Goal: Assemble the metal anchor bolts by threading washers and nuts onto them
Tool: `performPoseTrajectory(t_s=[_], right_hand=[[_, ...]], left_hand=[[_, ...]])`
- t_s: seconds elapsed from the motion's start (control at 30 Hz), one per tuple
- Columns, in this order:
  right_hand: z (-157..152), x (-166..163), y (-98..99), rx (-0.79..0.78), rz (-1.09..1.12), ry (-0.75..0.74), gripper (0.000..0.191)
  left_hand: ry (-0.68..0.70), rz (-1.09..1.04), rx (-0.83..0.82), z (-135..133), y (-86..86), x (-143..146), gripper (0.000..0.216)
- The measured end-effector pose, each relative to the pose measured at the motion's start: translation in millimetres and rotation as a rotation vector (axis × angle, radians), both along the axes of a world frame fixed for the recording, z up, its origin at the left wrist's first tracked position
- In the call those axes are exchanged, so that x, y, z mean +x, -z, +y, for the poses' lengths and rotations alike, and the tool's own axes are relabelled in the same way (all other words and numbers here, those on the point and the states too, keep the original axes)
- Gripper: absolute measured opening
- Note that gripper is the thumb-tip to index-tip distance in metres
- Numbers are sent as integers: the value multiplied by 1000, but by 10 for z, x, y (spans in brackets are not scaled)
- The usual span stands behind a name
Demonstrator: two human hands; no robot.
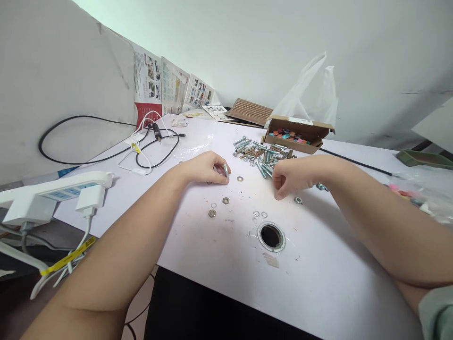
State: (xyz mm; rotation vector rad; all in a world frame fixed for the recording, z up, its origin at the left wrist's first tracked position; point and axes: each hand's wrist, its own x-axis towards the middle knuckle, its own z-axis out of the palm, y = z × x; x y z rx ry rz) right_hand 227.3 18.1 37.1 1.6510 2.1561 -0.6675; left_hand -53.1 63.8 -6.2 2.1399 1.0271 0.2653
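My left hand (207,167) rests on the white table (219,255) with its fingers curled round a small silver bolt (225,170). To its right, my right hand (292,175) is closed in a loose pinch just above the tabletop; what it holds, if anything, is hidden. Loose nuts (225,200) and washers (240,179) lie scattered between and in front of both hands. A pile of bolts (260,155) lies just beyond the hands.
A round cable hole (271,236) is cut in the table near me. An open cardboard box (295,134) of coloured pieces stands behind the bolts. Cables (148,146) and a power strip (53,191) lie at the left. Plastic bags sit at the right.
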Motion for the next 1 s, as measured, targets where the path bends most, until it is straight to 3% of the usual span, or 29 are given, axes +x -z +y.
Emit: performPoseTrajectory(t_s=[0.17, 0.3, 0.47, 0.67, 0.83, 1.0], right_hand=[[-63, 2, 111, 33, -24, 18, 11], [-44, -15, 84, 36, -3, -10, 7], [-46, -148, -6, 71, 343, -38, 27], [-24, -606, 123, 271, 895, 273, 36], [61, -762, 305, 258, 999, 327, 26], [100, -772, 357, 176, 1038, 324, 24]], left_hand=[[-83, -94, -87, -29, -31, -11, 44], [-90, -159, -90, 1, 9, -21, 42], [-73, -162, -116, 7, 31, -6, 43], [-55, -170, -142, -9, 16, -29, 40], [-23, -167, -146, 1, 30, -49, 35], [-23, -139, -134, 0, 33, -28, 36]])
